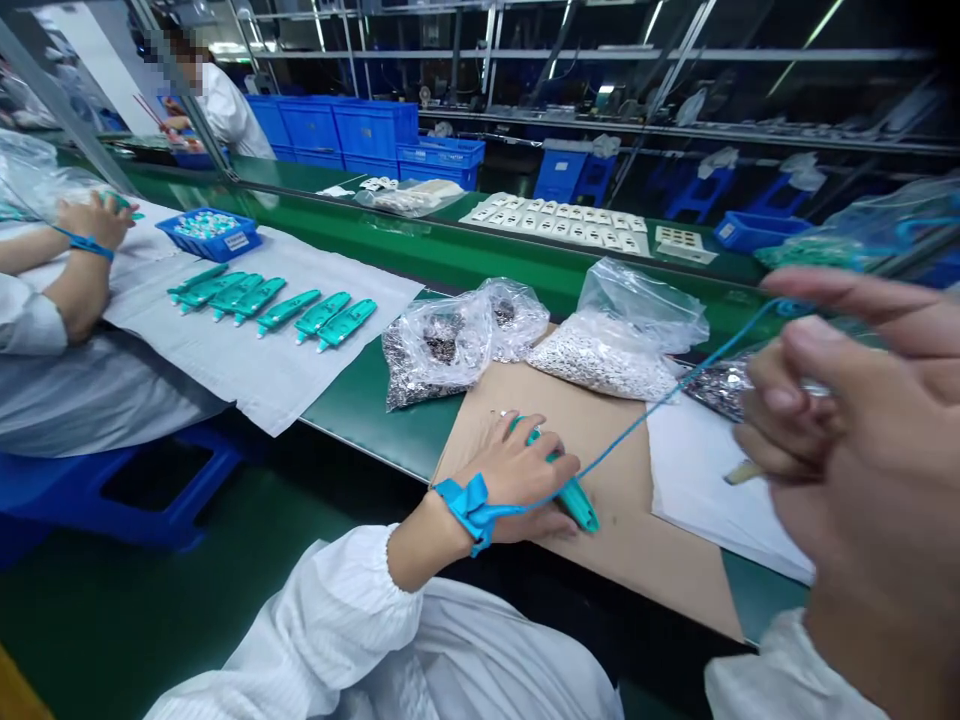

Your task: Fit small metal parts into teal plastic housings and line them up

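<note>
My left hand (517, 465) is wrapped round a long teal plastic housing (579, 505) over the brown cardboard, its fingers covering most of the part. A blue wrist strap (471, 508) circles my left wrist. From it a thin blue cord (645, 412) stretches up to the right. My right hand (862, 410) is raised close to the camera at the right, fingers curled and slightly blurred. The cord, with a small tangle, sits between its thumb and index finger. A small tan piece (742, 472) shows by the lower fingers; what it is I cannot tell.
Clear bags of small metal parts (435, 355) and of white parts (607, 360) stand behind the cardboard (675, 560). White paper (720, 500) lies to its right. Several teal housings (345, 322) and a blue bin (210, 235) are near a co-worker's hand (97, 220) at left.
</note>
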Demonstrator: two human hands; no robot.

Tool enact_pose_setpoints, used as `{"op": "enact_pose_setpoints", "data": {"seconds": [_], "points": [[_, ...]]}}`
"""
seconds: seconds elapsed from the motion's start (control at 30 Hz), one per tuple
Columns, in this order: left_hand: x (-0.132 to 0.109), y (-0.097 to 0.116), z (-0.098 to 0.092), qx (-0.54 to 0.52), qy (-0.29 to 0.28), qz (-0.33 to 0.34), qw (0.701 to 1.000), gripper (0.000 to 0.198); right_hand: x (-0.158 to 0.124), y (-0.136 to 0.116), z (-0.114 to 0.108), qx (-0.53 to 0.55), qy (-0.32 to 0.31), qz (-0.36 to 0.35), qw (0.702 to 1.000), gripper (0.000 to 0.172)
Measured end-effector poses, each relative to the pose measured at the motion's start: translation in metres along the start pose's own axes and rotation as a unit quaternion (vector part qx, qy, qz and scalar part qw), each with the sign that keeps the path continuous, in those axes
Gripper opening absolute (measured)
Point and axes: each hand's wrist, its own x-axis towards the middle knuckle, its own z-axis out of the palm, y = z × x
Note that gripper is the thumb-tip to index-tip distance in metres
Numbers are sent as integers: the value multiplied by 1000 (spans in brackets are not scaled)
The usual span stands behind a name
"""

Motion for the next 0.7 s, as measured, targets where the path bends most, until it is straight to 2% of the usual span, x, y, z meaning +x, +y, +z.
{"op": "enact_pose_setpoints", "data": {"seconds": [0.03,0.13,0.33,0.5,0.7], "points": [[1,-1,1,-11,8,11,1000,48,-2,0,2,-24,-15,12,1000,7],[6,-5,9,-45,25,36,998,32,-17,13,-8,-11,-18,40,999,24],[10,-11,28,-75,52,31,995,34,-48,65,-35,90,29,140,986,37],[6,-12,39,-97,90,20,991,35,-58,95,-31,120,57,177,975,39],[6,-10,43,-105,107,16,989,36,-65,102,-29,118,71,170,976,38]]}}
